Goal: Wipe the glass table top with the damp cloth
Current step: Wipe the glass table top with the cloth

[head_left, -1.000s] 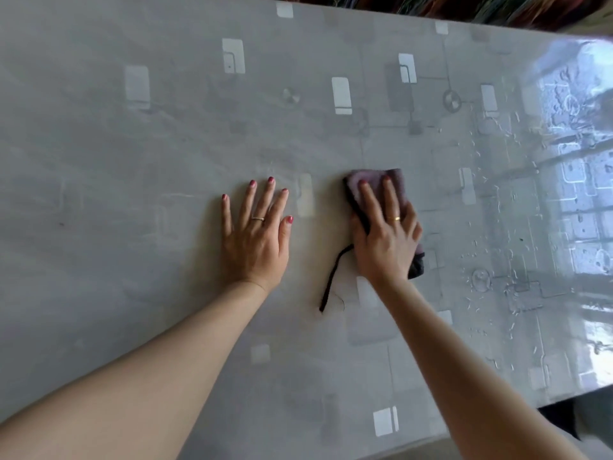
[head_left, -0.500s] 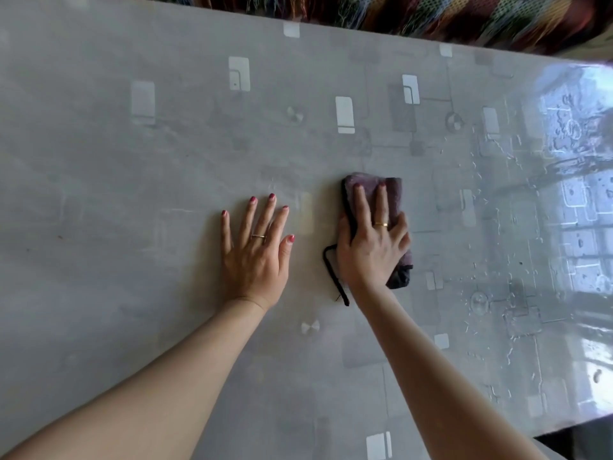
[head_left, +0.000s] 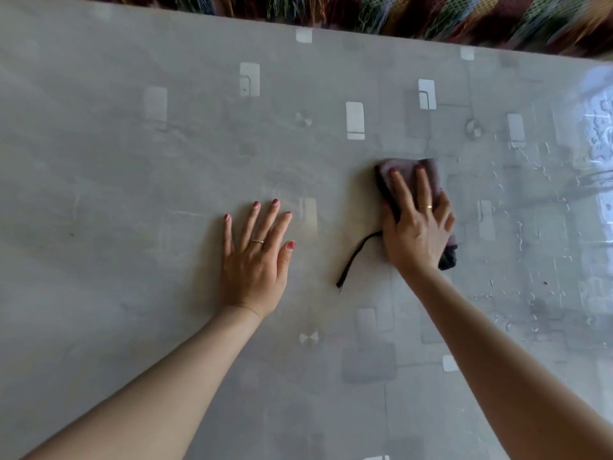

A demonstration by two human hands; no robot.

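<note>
A grey glass table top [head_left: 132, 161] with pale square patterns fills the view. My right hand [head_left: 416, 224] lies flat on a folded purple-grey cloth [head_left: 433, 175] right of centre, fingers straight, pressing it onto the glass. A dark strap [head_left: 353, 260] trails from the cloth toward me. My left hand [head_left: 257, 257] rests flat on the bare glass to the left of the cloth, fingers spread, holding nothing.
Water droplets and streaks [head_left: 530, 227] cover the glass to the right of the cloth, where window light glares [head_left: 600, 134]. A multicoloured woven fabric [head_left: 431, 11] runs beyond the table's far edge.
My right hand has slid the cloth first left and then slightly right and away from me, the strap trailing behind. My left hand has stayed put. The view has tilted toward the far edge.
</note>
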